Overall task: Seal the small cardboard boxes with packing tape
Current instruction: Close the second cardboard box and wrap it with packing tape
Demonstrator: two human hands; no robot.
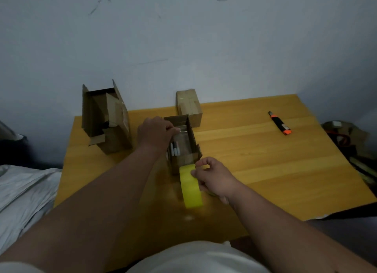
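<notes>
A small open cardboard box (193, 136) stands mid-table with pens or markers visible inside. A strip of clear tape (182, 144) stretches over its opening from the yellow tape roll (191, 188). My left hand (156, 133) pinches the tape's free end at the box's far left edge. My right hand (214, 178) grips the roll just in front of the box. A small closed box (189, 106) sits behind it against the wall. A larger open box (106, 117) with raised flaps stands at the table's left.
An orange-and-black utility knife (280, 123) lies at the right of the wooden table (265, 160). Grey bedding (24, 191) lies left of the table. Cluttered items (346, 138) sit beyond the right edge. The wall rises directly behind the boxes.
</notes>
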